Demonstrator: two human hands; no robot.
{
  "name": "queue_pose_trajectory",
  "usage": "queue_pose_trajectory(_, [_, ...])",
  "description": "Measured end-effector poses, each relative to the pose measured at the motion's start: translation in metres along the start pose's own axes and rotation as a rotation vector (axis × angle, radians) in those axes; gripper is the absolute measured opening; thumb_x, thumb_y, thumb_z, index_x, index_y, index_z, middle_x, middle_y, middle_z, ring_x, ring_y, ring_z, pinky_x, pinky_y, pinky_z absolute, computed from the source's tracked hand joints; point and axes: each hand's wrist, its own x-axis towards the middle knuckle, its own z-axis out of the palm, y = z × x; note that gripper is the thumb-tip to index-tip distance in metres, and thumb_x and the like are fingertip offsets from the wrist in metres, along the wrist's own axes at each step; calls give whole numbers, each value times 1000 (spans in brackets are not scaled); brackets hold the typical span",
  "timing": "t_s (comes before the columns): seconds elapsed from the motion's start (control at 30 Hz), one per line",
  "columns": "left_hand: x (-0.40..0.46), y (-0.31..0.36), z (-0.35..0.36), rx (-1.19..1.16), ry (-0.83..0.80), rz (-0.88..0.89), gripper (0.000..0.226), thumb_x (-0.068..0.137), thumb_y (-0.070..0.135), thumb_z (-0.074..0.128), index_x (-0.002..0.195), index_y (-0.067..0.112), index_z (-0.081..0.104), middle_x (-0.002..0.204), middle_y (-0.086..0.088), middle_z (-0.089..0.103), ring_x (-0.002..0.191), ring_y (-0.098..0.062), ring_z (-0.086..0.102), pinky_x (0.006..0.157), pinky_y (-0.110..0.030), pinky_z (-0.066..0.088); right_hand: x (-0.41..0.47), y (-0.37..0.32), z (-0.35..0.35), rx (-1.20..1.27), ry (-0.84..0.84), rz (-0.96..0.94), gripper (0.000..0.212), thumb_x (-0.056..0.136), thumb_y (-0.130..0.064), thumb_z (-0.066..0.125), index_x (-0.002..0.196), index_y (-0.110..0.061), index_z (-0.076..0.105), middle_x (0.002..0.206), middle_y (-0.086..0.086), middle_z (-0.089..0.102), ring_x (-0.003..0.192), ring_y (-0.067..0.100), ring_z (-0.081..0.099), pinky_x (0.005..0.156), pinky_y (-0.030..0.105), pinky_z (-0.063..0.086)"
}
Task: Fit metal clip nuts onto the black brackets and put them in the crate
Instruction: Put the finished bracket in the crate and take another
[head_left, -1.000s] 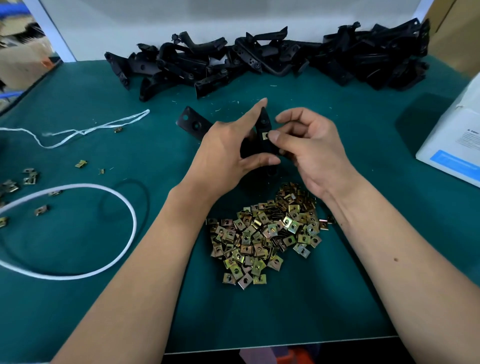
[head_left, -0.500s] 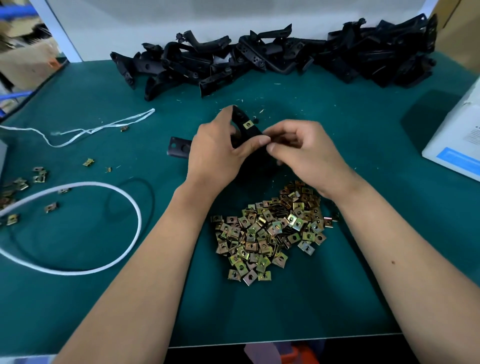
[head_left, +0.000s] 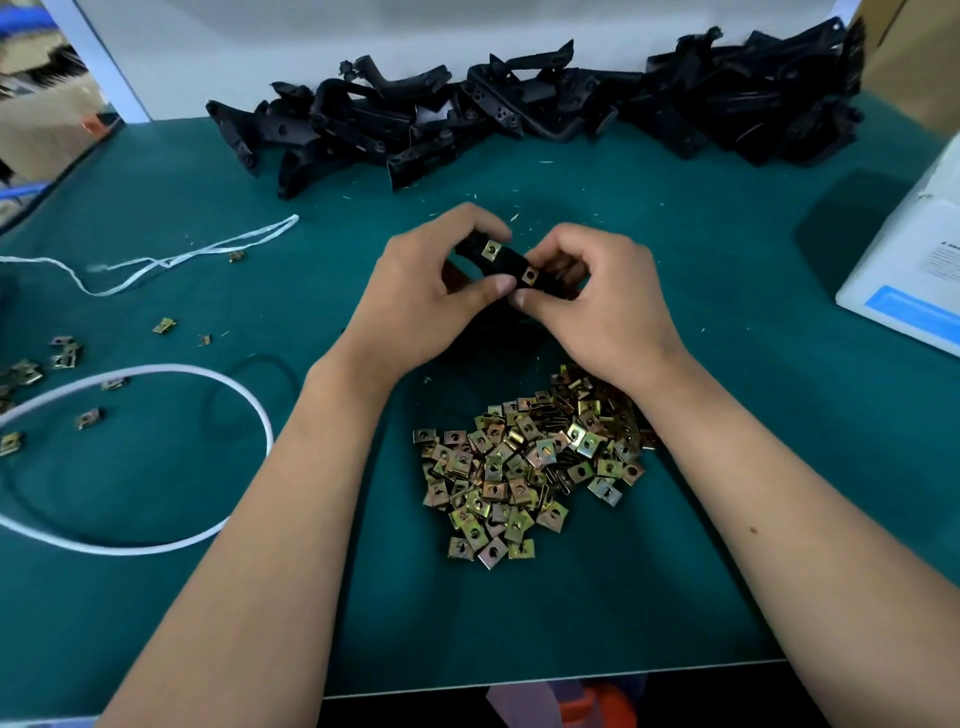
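Green table mat (head_left: 675, 291) is the reference surface. Along its far edge: a heap of black brackets (head_left: 545, 109). Near its front edge: a pile of clip nuts (head_left: 524, 467) — brass-toned, square. Above that pile, the left hand (head_left: 421, 301) and right hand (head_left: 597, 301) each grip one black bracket (head_left: 511, 262) — fingers curled round it. Two fitted nuts (head_left: 490, 249) show on its upper face.

White cord loop (head_left: 236, 395), white string (head_left: 171, 260) and white box (head_left: 904, 280) on green table (head_left: 727, 415)

Both hands (head_left: 519, 296) grip a black bracket (head_left: 511, 262), seemingly with two clip nuts (head_left: 490, 249).
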Motion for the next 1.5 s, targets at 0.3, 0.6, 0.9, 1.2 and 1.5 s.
queue_pose_trajectory(0.3, [0, -12, 6, -66, 20, 7, 24, 87, 24, 77, 107, 25, 64, 89, 12, 65, 66, -12, 56, 63, -33, 50, 4, 5, 1, -47, 26, -19, 24, 73, -23, 93, 86, -13, 74, 86, -10, 58, 70, 5, 54, 64, 12, 39])
queue_pose_trajectory(0.6, [3, -13, 8, -64, 62, -1, 23, 82, 29, 80, 100, 24, 66, 85, 6, 68, 71, -28, 62, 66, -48, 54, 8, 8, -1, -34, -31, -83, 25, 74, -15, 91, 86, -8, 70, 88, -8, 58, 75, 21, 58, 69, 30, 48])
queue_pose_trajectory(0.9, [7, 3, 10, -27, 24, -12, 25, 80, 26, 85, 94, 25, 65, 76, 15, 62, 60, 1, 48, 59, -18, 39, 6, 3, -15, -139, -53, -32, 26, 72, -27, 91, 78, -18, 68, 79, -7, 65, 71, 9, 59, 63, 25, 44])
queue_pose_trajectory(1.2, [26, 110, 69, -55, -164, 170, 30, 74, 24, 87, 95, 15, 67, 76, 18, 60, 70, 0, 53, 66, -11, 37, -50, 10, -123, -204, 54, 71, 33, 73, -26, 88, 100, -20, 69, 89, -4, 69, 85, 17, 66, 83, 35, 54])
queue_pose_trajectory(1.5, [5, 309, 254, -132, -528, 519, 40, 74, 38, 86, 102, 18, 64, 92, 7, 69, 90, -18, 62, 81, -37, 48, -248, 68, -291, -89, 725, 241, 31, 76, -26, 84, 99, -20, 63, 87, -1, 64, 81, 10, 60, 78, 30, 50])
